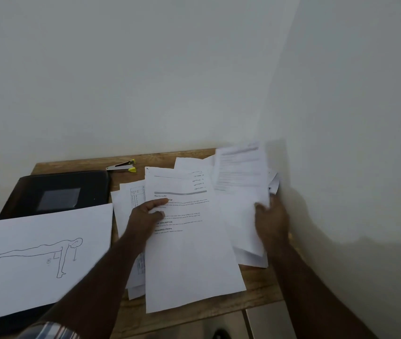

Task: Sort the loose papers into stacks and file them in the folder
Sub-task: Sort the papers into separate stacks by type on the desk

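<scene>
The left hand is pressing straight fingers on a thin white printed sheet lying atop loose papers on the wooden table. The right hand, blurred, is seemingly gripping a lifted, motion-smeared white page at its lower edge. Paper this light and floppy is likely best pinched near an edge. The black folder is lying closed, well left.
</scene>
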